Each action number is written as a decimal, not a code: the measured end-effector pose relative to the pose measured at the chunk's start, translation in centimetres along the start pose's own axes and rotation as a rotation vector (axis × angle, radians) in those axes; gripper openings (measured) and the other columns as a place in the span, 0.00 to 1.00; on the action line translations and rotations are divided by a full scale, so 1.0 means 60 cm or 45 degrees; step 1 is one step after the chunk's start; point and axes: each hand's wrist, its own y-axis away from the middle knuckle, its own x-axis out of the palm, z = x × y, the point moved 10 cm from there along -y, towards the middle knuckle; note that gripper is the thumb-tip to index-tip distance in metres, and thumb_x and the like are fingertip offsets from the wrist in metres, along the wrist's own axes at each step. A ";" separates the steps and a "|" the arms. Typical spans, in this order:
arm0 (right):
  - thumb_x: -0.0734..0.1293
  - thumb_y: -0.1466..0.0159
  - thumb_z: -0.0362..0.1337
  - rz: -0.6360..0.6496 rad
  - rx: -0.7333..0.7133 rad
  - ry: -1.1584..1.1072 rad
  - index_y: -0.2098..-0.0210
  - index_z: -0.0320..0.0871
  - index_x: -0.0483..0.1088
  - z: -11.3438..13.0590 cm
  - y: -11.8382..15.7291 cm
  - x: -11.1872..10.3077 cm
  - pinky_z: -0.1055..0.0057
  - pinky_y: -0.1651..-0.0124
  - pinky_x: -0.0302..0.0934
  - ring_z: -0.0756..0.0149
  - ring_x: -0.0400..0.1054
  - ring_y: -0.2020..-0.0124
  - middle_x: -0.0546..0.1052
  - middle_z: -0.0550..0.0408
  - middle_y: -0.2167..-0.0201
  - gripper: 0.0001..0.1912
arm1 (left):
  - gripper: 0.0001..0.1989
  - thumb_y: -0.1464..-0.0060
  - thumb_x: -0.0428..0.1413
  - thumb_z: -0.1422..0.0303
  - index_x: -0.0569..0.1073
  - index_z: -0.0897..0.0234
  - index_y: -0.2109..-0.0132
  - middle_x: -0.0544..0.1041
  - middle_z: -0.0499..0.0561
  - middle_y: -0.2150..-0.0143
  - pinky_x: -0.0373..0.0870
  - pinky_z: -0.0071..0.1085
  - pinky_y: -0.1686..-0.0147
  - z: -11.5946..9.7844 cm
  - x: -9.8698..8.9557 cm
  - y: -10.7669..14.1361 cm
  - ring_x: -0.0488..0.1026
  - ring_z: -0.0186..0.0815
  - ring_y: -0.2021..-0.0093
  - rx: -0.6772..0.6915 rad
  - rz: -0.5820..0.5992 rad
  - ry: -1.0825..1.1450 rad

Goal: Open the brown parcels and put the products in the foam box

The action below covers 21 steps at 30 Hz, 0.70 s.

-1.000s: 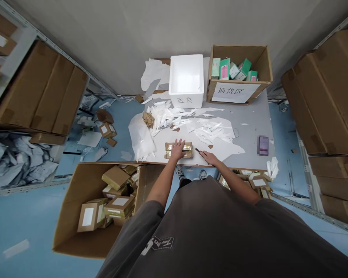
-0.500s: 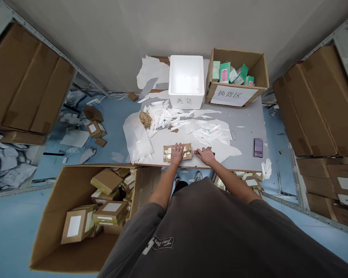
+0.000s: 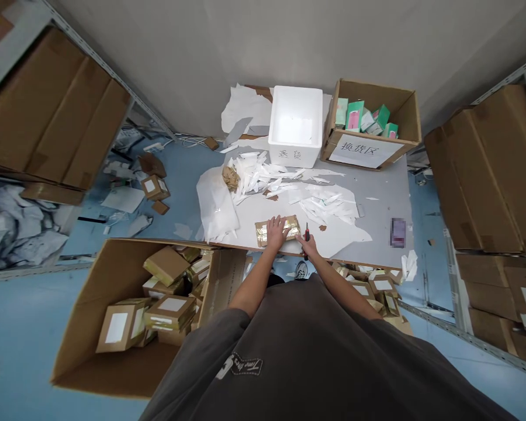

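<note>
A small cardboard box [image 3: 294,225] wrapped in shiny tape lies at the table's front edge. My left hand [image 3: 276,234] rests over its middle, fingers across the top reaching its far edge. My right hand [image 3: 308,247] is closed around a red-and-black utility knife [image 3: 307,235], held upright just off the box's right end with its thin tip pointing away from me. Fingers of this hand also come close to the box's right corner; whether they touch it I cannot tell. Torn white paper strips [image 3: 326,204] lie behind the box.
A white foam box [image 3: 294,156] and a carton of green-and-white packs [image 3: 374,155] stand at the table's back. A phone-like item [image 3: 397,233] lies at right. Below left is a large carton [image 3: 81,327] of parcels; more parcels [image 3: 381,285] sit below right. Loaded shelves flank both sides.
The knife has swung from lying sideways toward the box to standing upright. My right hand has come nearer the box, which is slightly turned. The whole view has shifted.
</note>
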 end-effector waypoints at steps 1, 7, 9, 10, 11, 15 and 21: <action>0.66 0.31 0.63 -0.030 0.039 -0.040 0.42 0.45 0.68 0.007 -0.007 0.014 0.65 0.62 0.71 0.54 0.76 0.62 0.79 0.52 0.64 0.31 | 0.32 0.30 0.56 0.54 0.66 0.54 0.24 0.64 0.60 0.20 0.47 0.62 0.22 0.008 -0.006 0.004 0.55 0.57 0.19 -0.019 0.006 -0.016; 0.71 0.36 0.56 -0.201 0.157 -0.115 0.43 0.45 0.65 0.079 -0.114 -0.002 0.63 0.47 0.69 0.50 0.76 0.47 0.80 0.42 0.46 0.30 | 0.34 0.32 0.57 0.59 0.64 0.52 0.22 0.66 0.60 0.22 0.61 0.59 0.28 0.071 -0.032 0.054 0.64 0.58 0.27 -0.268 0.050 -0.085; 0.71 0.36 0.55 -0.197 0.098 -0.091 0.43 0.46 0.65 0.120 -0.153 -0.011 0.63 0.46 0.69 0.49 0.76 0.46 0.80 0.43 0.46 0.29 | 0.34 0.31 0.56 0.58 0.63 0.54 0.22 0.66 0.62 0.23 0.68 0.53 0.33 0.074 -0.021 0.071 0.67 0.56 0.29 -0.311 0.108 -0.078; 0.71 0.36 0.55 -0.187 0.060 -0.104 0.43 0.46 0.65 0.137 -0.165 -0.013 0.63 0.46 0.68 0.50 0.76 0.46 0.81 0.43 0.46 0.29 | 0.34 0.30 0.55 0.57 0.62 0.55 0.21 0.66 0.63 0.24 0.70 0.50 0.34 0.073 -0.016 0.076 0.68 0.55 0.30 -0.322 0.123 -0.071; 0.71 0.36 0.54 -0.180 0.032 -0.133 0.43 0.46 0.65 0.148 -0.172 -0.015 0.64 0.47 0.69 0.50 0.76 0.46 0.81 0.43 0.47 0.29 | 0.34 0.29 0.54 0.57 0.61 0.57 0.21 0.66 0.63 0.24 0.71 0.49 0.35 0.073 -0.014 0.079 0.68 0.55 0.30 -0.331 0.119 -0.061; 0.71 0.37 0.58 -0.186 0.031 -0.261 0.45 0.45 0.66 0.119 -0.133 -0.020 0.62 0.52 0.70 0.51 0.76 0.52 0.80 0.45 0.51 0.30 | 0.31 0.31 0.56 0.65 0.67 0.56 0.24 0.64 0.61 0.22 0.70 0.48 0.33 0.066 -0.034 0.057 0.65 0.53 0.27 -0.125 0.039 -0.067; 0.75 0.45 0.61 -0.107 0.136 -0.269 0.57 0.48 0.65 0.011 -0.021 0.033 0.63 0.58 0.70 0.52 0.74 0.59 0.77 0.52 0.62 0.30 | 0.27 0.44 0.62 0.77 0.79 0.49 0.40 0.67 0.51 0.23 0.58 0.53 0.25 0.032 -0.029 0.016 0.53 0.51 0.18 0.578 0.425 -0.130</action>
